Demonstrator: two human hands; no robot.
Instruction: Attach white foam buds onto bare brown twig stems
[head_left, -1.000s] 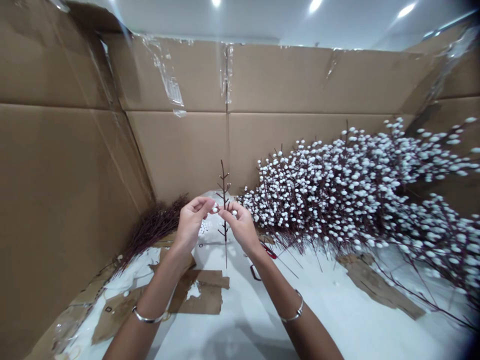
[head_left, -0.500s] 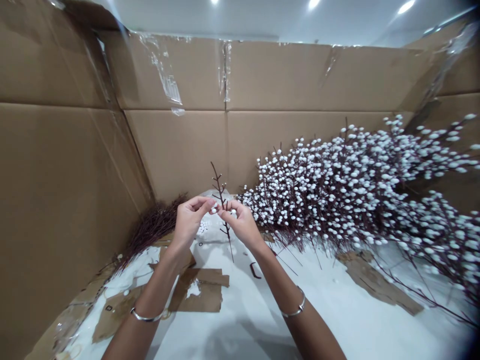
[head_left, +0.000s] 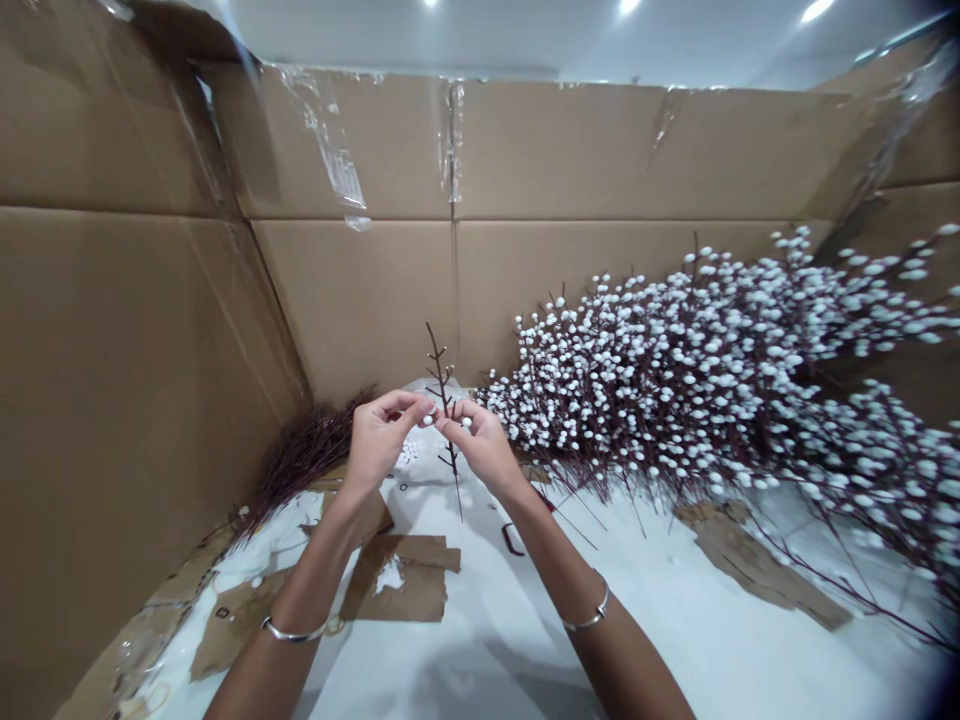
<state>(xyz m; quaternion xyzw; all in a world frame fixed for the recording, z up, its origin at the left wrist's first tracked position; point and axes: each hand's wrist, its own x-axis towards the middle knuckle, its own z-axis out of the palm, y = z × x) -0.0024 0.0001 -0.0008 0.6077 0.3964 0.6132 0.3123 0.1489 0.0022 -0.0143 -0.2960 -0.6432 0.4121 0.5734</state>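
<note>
My right hand is closed on a dark brown artificial twig, pinching it around its middle. The twig stands nearly upright, its bare stem end pointing down over the table. My left hand is closed in a pinch on a small white berry, held right beside the twig. Another white berry shows at my right fingers. Whether the left hand's berry touches a side shoot cannot be made out. Behind my hands lies a clear plastic bag with small white berries.
Finished-looking stems with white berries are heaped on the right. Bare brown twigs lie in a bundle on the left. Torn cardboard pieces are stuck on the white table. Tall cardboard walls surround the table.
The twig has swung slightly, its top a little to the right and its lower end a little to the left. Both hands keep their pinch in almost the same place.
</note>
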